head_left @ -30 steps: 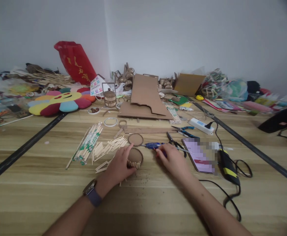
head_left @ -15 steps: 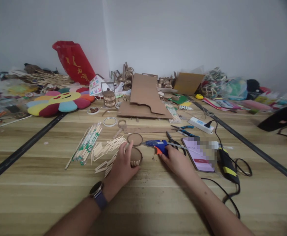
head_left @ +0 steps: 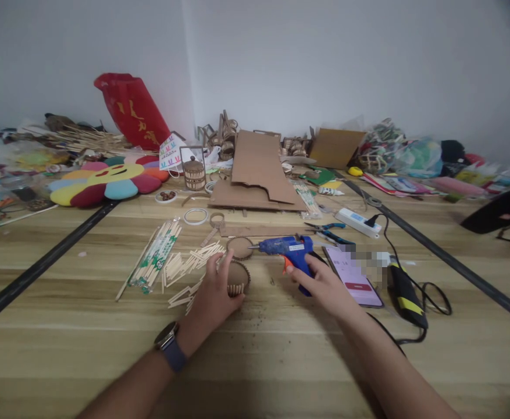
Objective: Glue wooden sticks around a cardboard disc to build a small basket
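Observation:
My right hand (head_left: 320,283) is wrapped round the handle of a blue glue gun (head_left: 287,245) with an orange trigger. The gun is upright, its nozzle pointing left over the edge of a flat round cardboard disc (head_left: 237,247). My left hand (head_left: 215,286) grips the left side of a small round basket (head_left: 241,273) with a cardboard base and short sticks along its near rim; the fingers hide its left part. Loose short sticks (head_left: 191,262) are scattered left of that hand.
Packaged sticks (head_left: 156,256) lie at the left. Pliers (head_left: 331,234), a phone (head_left: 353,279), a power strip (head_left: 357,222) and a black-and-yellow tool (head_left: 407,297) with its cable are at the right. Cardboard sheets (head_left: 259,163) are stacked at the back.
The glue gun has come up off the table and turned upright in my right hand. My left hand and the basket have shifted slightly left.

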Demonstrator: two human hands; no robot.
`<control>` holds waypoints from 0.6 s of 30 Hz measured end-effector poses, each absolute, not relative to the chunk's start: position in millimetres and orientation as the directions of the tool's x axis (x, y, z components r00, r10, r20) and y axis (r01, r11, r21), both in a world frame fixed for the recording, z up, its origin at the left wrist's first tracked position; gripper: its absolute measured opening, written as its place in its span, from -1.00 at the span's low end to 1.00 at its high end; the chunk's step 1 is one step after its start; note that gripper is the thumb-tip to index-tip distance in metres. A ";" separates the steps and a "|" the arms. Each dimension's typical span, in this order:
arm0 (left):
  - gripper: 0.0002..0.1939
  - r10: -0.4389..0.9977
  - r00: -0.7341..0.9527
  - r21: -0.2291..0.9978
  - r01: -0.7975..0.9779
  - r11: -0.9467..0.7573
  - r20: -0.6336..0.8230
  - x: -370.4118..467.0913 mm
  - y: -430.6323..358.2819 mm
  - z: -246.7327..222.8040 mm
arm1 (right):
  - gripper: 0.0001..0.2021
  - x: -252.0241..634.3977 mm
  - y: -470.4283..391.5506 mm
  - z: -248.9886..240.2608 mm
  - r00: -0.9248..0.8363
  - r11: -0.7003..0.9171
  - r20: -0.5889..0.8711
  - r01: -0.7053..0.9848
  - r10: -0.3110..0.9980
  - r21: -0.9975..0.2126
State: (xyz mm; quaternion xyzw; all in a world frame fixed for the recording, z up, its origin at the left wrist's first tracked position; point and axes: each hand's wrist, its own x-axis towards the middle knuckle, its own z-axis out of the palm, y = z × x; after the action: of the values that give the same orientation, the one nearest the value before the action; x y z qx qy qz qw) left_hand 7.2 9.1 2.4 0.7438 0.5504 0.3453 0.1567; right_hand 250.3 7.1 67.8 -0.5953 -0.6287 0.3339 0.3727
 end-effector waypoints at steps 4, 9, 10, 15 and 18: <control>-0.03 0.931 0.148 0.621 0.708 -0.336 0.335 5.8 10.6 1.8 | -0.70 249.8 4.2 67.3 0.022 -0.006 0.006 0.484 1.000 -0.875; -0.03 0.925 0.141 0.631 0.694 -0.346 0.353 4.1 13.3 -1.3 | -0.62 248.6 -2.7 60.0 -0.193 0.000 -0.102 0.466 0.976 -0.885; -0.03 0.925 0.137 0.634 0.692 -0.345 0.353 3.9 13.6 -1.8 | -0.58 248.5 -3.4 56.5 -0.233 0.007 -0.111 0.456 0.966 -0.890; -0.01 0.936 0.128 0.654 0.684 -0.322 0.327 2.4 14.4 -2.1 | -0.42 252.5 -2.2 37.7 -0.295 0.023 -0.145 0.500 0.944 -0.866; 0.01 0.945 0.139 0.650 0.696 -0.306 0.296 0.9 14.9 -1.7 | -0.39 253.8 -2.4 33.7 -0.367 0.064 -0.154 0.517 0.917 -0.854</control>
State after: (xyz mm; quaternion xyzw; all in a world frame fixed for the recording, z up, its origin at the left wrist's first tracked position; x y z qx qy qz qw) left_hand 0.9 14.9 -1.7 0.7322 0.5601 0.3418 0.1824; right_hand 253.8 -2.4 33.7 -0.5164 -0.6945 0.4487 0.2230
